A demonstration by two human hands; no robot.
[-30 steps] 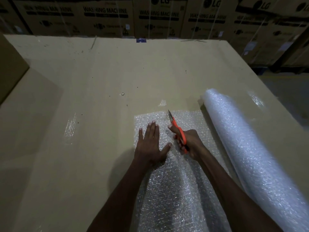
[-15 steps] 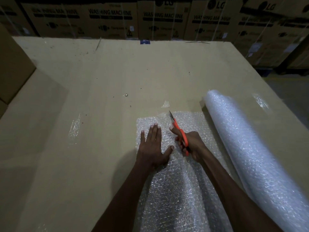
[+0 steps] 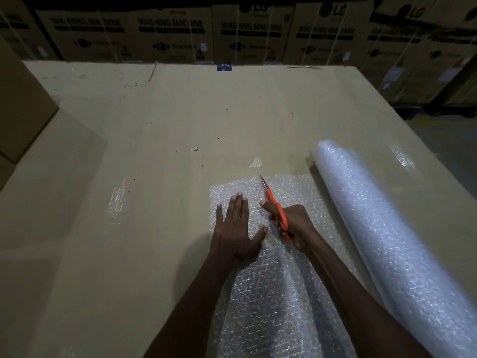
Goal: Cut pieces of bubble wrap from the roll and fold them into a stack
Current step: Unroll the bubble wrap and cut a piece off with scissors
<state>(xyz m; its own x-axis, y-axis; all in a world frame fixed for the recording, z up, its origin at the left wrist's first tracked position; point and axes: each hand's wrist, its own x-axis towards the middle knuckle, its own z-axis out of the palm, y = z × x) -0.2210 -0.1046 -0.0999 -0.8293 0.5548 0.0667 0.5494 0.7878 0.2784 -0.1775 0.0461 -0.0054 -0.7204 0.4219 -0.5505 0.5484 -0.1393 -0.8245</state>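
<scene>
**Scissors partway along a sheet of bubble wrap**

A sheet of bubble wrap (image 3: 260,293) lay unrolled on a broad cardboard surface (image 3: 154,177), running from the near edge of the view to a straight far edge just past the hands. Its right side led to the roll (image 3: 382,228), which lay to the right of the sheet and slanted from the far middle toward the near right corner.

The left hand (image 3: 236,228) rested palm down on the left part of the sheet, its four fingers held straight and close together, pointing away, with the thumb spread out to the right. The right hand (image 3: 291,226) was closed around the orange handles of a pair of scissors (image 3: 275,205), the fingers curled through and around the grips (the exact placement of each finger could not be made out). The blades pointed away and slightly left, their tips close to the far edge of the sheet; whether the blades were parted or together could not be told. Between the two hands and nearer the viewer, the wrap rose in a soft ridge.

Along the far side stood a row of cardboard cartons (image 3: 170,34) printed "WASHING MACHINE", and a plain brown box (image 3: 20,107) sat at the far left.
</scene>
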